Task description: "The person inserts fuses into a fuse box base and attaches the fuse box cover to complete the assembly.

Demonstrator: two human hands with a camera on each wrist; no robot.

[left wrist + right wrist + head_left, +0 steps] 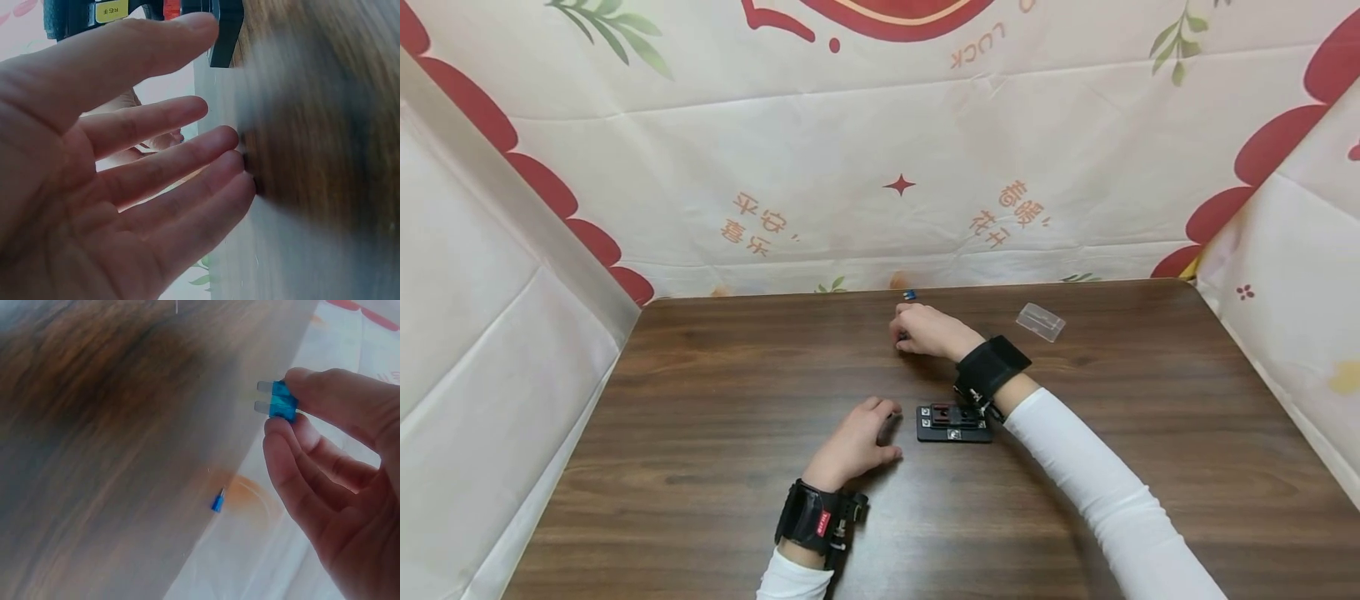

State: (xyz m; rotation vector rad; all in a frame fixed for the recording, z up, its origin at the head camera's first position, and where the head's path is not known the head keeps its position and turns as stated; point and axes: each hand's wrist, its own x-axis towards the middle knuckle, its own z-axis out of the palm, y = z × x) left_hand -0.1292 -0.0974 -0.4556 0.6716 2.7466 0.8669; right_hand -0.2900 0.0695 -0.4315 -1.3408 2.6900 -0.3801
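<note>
My right hand point(934, 330) pinches a blue blade fuse point(283, 403) between thumb and fingertips, its two metal prongs pointing away from the palm. Behind that hand a second small blue fuse point(910, 294) lies at the table's far edge. A black fuse block point(953, 434) with metal terminals and a reddish middle sits flat on the table, partly covered by the right wrist strap. Left of the block, my left hand point(855, 440) rests on its side, fingers loosely extended and holding nothing. In the left wrist view its thumb overlaps the dark block point(229, 34).
A clear plastic cover point(1041, 322) lies at the back right of the brown wooden table point(700, 467). Printed white cloth point(850, 142) hangs behind the table and along both sides. Black straps with cameras sit on both wrists.
</note>
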